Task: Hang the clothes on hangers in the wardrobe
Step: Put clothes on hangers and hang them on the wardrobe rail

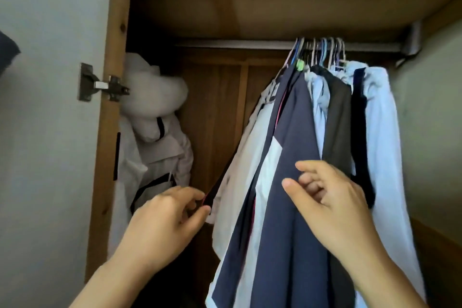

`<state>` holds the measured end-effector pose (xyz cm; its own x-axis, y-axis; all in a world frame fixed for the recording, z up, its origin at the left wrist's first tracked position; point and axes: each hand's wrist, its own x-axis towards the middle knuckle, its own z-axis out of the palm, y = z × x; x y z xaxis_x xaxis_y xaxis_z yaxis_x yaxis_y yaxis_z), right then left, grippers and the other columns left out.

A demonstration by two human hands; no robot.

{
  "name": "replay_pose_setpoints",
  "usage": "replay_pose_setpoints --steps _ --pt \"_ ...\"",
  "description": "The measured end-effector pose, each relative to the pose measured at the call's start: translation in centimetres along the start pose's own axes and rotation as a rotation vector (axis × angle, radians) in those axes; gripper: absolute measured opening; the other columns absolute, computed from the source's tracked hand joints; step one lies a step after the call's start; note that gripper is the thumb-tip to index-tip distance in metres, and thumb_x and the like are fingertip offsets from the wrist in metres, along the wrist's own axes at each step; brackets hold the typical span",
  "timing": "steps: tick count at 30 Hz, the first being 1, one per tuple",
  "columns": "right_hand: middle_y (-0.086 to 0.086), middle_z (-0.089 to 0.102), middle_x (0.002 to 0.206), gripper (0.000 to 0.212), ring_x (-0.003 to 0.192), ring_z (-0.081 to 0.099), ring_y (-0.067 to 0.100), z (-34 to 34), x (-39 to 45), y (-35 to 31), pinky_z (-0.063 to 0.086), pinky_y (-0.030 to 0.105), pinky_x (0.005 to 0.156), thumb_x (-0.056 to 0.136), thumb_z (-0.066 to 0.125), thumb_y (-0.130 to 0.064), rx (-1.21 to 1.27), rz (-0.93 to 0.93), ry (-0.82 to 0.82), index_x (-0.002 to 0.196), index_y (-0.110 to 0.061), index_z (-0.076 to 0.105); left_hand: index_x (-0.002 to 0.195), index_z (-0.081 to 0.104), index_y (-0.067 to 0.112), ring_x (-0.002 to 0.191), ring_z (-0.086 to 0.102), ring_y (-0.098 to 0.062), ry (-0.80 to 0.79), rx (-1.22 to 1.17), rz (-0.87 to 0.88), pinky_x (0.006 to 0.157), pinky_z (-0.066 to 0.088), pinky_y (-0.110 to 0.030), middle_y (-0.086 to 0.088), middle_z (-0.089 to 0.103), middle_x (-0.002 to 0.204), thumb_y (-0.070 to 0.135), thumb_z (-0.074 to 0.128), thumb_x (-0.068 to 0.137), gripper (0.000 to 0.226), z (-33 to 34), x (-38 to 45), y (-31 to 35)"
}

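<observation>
Looks like the straightening stage, garment already up on the rail [250, 45] with the rest of the bunch at the right end of the wardrobe [212, 112].

Left hand [165, 220] pinching a dark sleeve edge [212, 195] between thumb and curled fingers [197, 195], pulled out to the left and taut. Right hand [332, 197] loosely curled against the front of the navy top [295, 157], fingertips touching or nearly touching cloth, nothing clearly held. Can't tell if that's a light pinch or just a brush.

To do this bit well, probably: ease the sleeve down instead of yanking sideways, steady the navy body with the right so the hanger doesn't tip, then let it drop straight. Worth sliding the packed hangers [320, 52] left along the bare rail too, loads of room there.

Hard to make out:
- which hanger belongs to the navy top, hooks all jammed together
- whether the dark sleeve is part of the navy top or the white shirt [240, 157] beside it
- bottom hems cut off by the frame
- white bundled jacket [152, 117] at the left, hanging on who knows what
- wardrobe floor not visible
</observation>
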<state>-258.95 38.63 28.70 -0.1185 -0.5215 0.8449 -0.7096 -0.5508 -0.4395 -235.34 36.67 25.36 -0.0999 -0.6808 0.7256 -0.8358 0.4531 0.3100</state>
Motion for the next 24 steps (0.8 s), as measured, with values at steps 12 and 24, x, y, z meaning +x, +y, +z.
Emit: replay_pose_setpoints --steps 12,24 --pt "-0.006 0.056 0.083 0.027 0.073 0.052 0.011 1.5 16.6 -2.2 0.048 0.03 0.076 0.081 0.069 -0.032 -0.196 -0.143 0.114 0.104 -0.021 0.061 0.113 0.059 0.035 0.085 0.055 -0.002 0.156 -0.095 0.24 0.072 0.049 -0.024 0.017 0.06 0.097 0.054 0.046 0.088 0.034 2.8 16.8 2.4" --pt "0.006 0.059 0.106 0.031 0.107 0.051 0.028 5.7 29.2 -0.7 0.041 0.031 0.075 0.08 0.066 -0.032 -0.747 -0.047 0.102 0.104 -0.014 0.058 0.11 0.058 0.035 0.085 0.052 -0.003 0.204 -0.185 0.349 0.064 0.041 -0.019 0.018 0.053 0.097 0.053 0.046 0.09 0.029 6.4 29.4 1.2"
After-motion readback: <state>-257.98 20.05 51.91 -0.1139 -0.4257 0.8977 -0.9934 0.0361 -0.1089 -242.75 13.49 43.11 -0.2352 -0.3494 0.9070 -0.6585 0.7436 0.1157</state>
